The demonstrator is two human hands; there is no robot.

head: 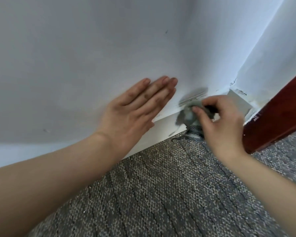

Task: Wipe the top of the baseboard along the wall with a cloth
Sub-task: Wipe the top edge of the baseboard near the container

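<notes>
A pale white wall (92,48) fills most of the view, softly lit with a bluish cast and bearing one small dark scuff (166,32). At right it meets a second white wall (273,48) in a corner with chipped paint. Below lies grey flecked carpet (161,194) with diagonal ribs. A dark reddish wooden board (278,117) slants across the right edge, down to the carpet.

I am counting two hands in the frame: my left hand (135,108) at the centre and my right hand (219,124) right of centre. I am also counting one cloth (186,117) between them, one baseboard (164,127), one carpet (161,185) across the bottom, and one red-brown wooden edge (277,117) at the right.
</notes>
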